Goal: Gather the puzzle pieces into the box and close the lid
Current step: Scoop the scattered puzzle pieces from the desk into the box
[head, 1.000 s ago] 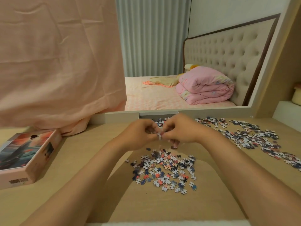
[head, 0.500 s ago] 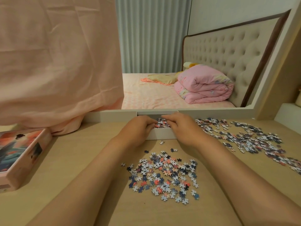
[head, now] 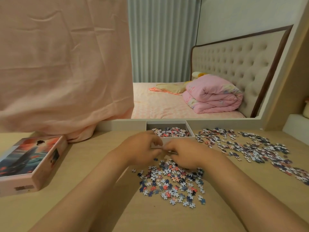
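A white open box (head: 173, 141) stands at the back of the desk against the mirror frame, partly filled with puzzle pieces (head: 170, 131). A loose pile of pieces (head: 170, 183) lies in front of it. My left hand (head: 142, 150) and my right hand (head: 183, 155) are side by side at the pile's far edge, just before the box, fingers curled inward. A few pieces show between the fingertips of the right hand. What the left hand's fingers enclose is hidden. The lid (head: 28, 162), with a picture on top, lies at the left.
A wide scatter of pieces (head: 247, 148) covers the desk to the right of the box. A pink cloth (head: 63, 67) hangs over the left of the mirror (head: 184, 64) down onto the desk. A white ledge (head: 296, 123) sits far right.
Both hands lifted pieces up, went to the box rim, and have now come back toward me and down onto the far edge of the near pile.
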The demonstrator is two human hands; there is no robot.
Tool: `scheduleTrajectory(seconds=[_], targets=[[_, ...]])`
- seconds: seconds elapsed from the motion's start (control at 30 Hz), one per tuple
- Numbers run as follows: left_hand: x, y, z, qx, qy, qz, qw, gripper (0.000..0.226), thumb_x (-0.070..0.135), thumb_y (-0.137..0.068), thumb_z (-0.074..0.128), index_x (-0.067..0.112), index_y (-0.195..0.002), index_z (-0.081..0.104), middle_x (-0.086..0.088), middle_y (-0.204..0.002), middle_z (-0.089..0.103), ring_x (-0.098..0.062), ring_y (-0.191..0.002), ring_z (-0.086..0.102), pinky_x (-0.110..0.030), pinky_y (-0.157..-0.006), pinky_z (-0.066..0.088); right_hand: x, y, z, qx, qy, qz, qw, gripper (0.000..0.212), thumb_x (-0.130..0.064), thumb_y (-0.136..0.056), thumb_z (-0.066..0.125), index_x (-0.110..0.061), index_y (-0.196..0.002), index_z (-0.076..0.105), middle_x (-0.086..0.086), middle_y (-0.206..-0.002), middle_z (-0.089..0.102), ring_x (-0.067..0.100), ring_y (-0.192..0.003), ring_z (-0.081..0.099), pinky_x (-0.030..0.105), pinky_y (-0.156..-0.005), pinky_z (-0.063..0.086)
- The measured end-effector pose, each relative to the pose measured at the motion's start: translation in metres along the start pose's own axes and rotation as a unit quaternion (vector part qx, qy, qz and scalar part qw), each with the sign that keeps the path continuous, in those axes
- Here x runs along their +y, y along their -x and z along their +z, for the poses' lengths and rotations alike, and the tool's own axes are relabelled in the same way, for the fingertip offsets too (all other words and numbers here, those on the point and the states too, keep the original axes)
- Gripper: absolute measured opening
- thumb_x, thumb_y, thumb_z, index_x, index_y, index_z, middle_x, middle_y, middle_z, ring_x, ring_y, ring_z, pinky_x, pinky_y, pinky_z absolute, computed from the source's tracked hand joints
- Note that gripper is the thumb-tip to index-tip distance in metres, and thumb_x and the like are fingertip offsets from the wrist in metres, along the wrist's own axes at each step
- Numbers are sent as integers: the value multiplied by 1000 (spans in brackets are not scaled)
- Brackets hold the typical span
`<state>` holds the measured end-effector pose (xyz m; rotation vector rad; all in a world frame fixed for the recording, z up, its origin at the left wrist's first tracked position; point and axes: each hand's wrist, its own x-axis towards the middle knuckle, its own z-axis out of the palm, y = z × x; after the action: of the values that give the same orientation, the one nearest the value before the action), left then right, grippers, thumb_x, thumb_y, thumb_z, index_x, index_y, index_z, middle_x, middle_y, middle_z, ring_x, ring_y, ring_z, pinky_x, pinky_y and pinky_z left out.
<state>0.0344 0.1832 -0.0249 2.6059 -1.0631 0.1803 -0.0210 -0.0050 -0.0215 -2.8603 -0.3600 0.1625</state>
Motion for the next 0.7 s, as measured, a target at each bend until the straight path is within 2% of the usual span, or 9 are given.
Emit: scheduleTrajectory(seconds=[0.13,0.23,0.3,0.33,0.4,0.47,0.5,0.57,0.7], targets=[[10,17,10,-162,19,-15,986,56,53,-88,57,37,-140,44,9,-134,42,-15,-125,39,-40,-105,38,-5,6,-2,-45,27,30,998,43,-10,-93,47,-41,-115,67,-7,-108,67,18,-91,66,42,-83,57],[17,22,11,-179,24,-7,984,63,55,-87,60,40,-144,37,6,-133,44,-16,-123,40,-39,-104,38,-10,17,-15,-38,-29,43,998,43,-8,-95,47,-36,-118,70,-19,-84,65,6,-68,65,26,-65,56],[19,23,5,-167,66,-7,984,68,56,-85,64,40,-145,37,7,-129,50,-17,-117,49,-37,-100,43,-11,24,-23,-37,-56,43,997,37,-15,-96,53,-34,-126,66,-21,-90,63,-2,-65,61,18,-63,50],[19,23,2,-169,65,-15,983,75,59,-82,66,39,-147,35,7,-131,49,-17,-119,50,-37,-101,43,-10,27,-25,-43,-55,47,997,39,-24,-94,61,-34,-132,61,-18,-103,65,-3,-74,63,19,-69,51],[21,25,-3,-191,-5,-37,981,98,73,-71,67,34,-152,27,8,-141,39,-17,-130,41,-42,-106,41,-6,29,-26,-90,-2,82,993,76,-50,-77,78,-38,-144,45,-11,-138,53,9,-111,60,31,-93,50],[23,28,-4,-221,-66,-58,971,112,80,-62,66,30,-152,23,9,-146,28,-16,-135,30,-46,-109,38,-4,29,-23,-142,75,122,979,116,-71,-53,83,-43,-151,28,-7,-149,36,24,-134,44,47,-107,42],[25,28,-3,-231,-75,-62,968,112,81,-62,65,30,-152,23,9,-145,26,-16,-136,27,-47,-109,38,-5,30,-21,-158,96,128,974,124,-76,-47,82,-44,-152,23,-5,-148,32,28,-137,39,51,-108,40],[27,28,3,-231,-81,-54,968,103,81,-67,61,31,-151,28,8,-142,28,-16,-134,25,-46,-108,37,-8,28,-17,-159,97,125,974,122,-75,-49,81,-44,-152,23,-3,-148,30,31,-138,37,54,-108,39],[24,25,12,-163,-54,-31,985,75,69,-82,57,29,-144,45,5,-130,40,-15,-125,34,-43,-103,41,-15,24,-12,-118,42,100,987,95,-57,-66,84,-39,-148,39,-5,-147,42,27,-131,49,47,-106,44]])
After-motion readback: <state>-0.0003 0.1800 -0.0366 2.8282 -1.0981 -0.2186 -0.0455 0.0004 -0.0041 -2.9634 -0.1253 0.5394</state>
